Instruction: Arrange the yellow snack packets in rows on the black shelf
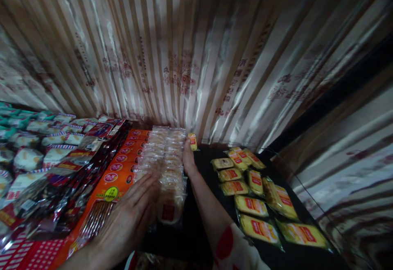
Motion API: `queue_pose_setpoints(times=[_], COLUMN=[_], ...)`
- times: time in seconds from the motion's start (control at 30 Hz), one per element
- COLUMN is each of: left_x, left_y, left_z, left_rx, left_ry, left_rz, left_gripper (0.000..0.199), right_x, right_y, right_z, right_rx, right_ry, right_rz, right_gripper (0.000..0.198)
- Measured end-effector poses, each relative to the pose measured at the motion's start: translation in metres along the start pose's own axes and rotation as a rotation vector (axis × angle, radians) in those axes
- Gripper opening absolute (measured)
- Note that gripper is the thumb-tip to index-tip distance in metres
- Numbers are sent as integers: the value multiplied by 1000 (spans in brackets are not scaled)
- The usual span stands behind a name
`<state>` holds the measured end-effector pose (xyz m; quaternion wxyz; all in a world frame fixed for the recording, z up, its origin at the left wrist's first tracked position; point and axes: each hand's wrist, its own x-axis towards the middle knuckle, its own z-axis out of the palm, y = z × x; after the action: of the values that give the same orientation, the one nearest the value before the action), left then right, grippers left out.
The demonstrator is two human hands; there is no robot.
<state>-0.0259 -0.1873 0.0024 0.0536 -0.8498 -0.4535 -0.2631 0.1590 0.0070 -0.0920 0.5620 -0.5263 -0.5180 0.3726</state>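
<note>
Two rows of food packets in transparent wrap stand in the middle of a black table. My left hand lies along their near left side, its fingers stretched out and partly blurred, touching the wrappers. At the far right side of the rows my right hand is held on edge with its fingers extended against the packets. Part of that hand is hidden by the wrappers. A small yellow packet shows just past its fingers.
Orange packets, dark red bags and white bags fill the left side. Several yellow packets lie loosely on the right. A pleated, printed curtain hangs behind, with a dark pole at the right.
</note>
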Motion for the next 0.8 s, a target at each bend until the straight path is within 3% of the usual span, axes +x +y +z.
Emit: queue_pose_setpoints(times=[0.2, 0.4, 0.6, 0.8], left_x=[-8, -13, -6, -12], left_y=[-2, 6, 13, -2], left_z=[4, 0, -18, -2], left_rx=[-35, -49, -46, 70], left_ry=[81, -44, -148, -76], left_rz=[-2, 182, 134, 277], left_gripper=[46, 57, 65, 52], right_x=[5, 12, 17, 18], right_y=[-7, -12, -9, -1], right_z=[3, 8, 9, 9], right_rx=[276, 618, 584, 409], right_ry=[9, 71, 201, 222], right_rz=[126, 259, 189, 145], right_gripper=[68, 61, 58, 59])
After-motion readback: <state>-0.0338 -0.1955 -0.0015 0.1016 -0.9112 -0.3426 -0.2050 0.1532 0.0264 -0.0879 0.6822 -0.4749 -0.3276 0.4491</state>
